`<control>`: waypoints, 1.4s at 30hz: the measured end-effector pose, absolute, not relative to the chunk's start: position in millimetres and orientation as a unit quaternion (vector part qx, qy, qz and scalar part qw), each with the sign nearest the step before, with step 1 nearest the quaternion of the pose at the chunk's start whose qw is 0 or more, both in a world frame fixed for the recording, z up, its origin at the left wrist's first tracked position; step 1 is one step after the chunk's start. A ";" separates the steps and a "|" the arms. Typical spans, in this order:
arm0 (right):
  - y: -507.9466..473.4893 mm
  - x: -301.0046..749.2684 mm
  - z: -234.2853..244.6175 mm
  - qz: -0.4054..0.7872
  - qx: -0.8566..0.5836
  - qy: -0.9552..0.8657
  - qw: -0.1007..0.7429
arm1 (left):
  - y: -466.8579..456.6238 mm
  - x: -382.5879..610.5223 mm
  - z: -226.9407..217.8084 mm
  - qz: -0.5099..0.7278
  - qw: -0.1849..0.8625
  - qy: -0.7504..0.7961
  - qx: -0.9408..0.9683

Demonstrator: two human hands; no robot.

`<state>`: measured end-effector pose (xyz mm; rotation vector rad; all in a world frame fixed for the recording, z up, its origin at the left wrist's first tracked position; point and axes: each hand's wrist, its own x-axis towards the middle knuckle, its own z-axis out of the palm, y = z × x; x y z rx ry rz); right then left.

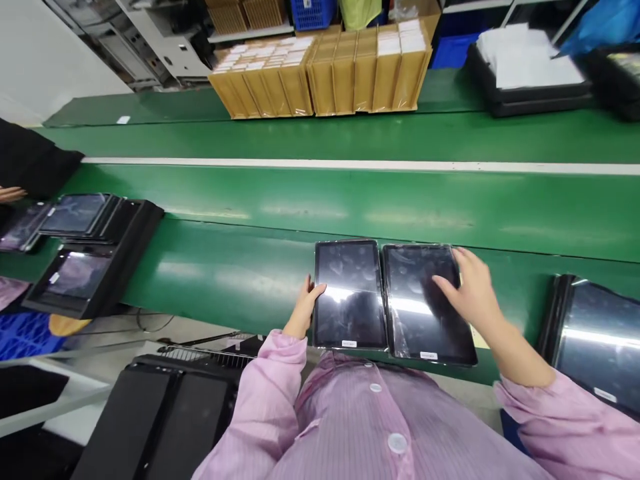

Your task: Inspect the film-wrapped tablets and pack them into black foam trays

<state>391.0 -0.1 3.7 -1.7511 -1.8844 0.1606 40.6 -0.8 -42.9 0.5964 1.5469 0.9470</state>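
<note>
Two black tablets in clear plastic wrap lie side by side on the green bench in front of me. My left hand (306,305) grips the left edge of the left tablet (350,293), thumb on its glass. My right hand (467,290) rests on the right tablet (425,303) with its fingers spread flat over the screen. Both screens are dark and reflect the ceiling lights. Each tablet has a small white label at its near edge.
A stack of tablets in black trays (87,257) sits at the left, where another person's hand (11,194) shows. More wrapped tablets (597,340) stand at the right. Cardboard boxes (320,70) line the far side, beyond the green conveyor belt (350,200). Black trays (165,413) lie below.
</note>
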 end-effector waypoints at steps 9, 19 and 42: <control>-47.4 334.1 -3.5 0.122 -0.643 -0.701 0.284 | -62.0 10.9 7.9 0.081 0.223 0.350 0.906; -66.3 303.4 11.2 0.172 -0.684 -0.626 0.332 | -14.6 -12.4 -2.2 0.188 0.211 0.437 0.854; -53.0 218.3 78.3 0.367 -0.341 -0.858 0.115 | -88.1 -5.6 -7.1 0.176 0.174 0.370 0.896</control>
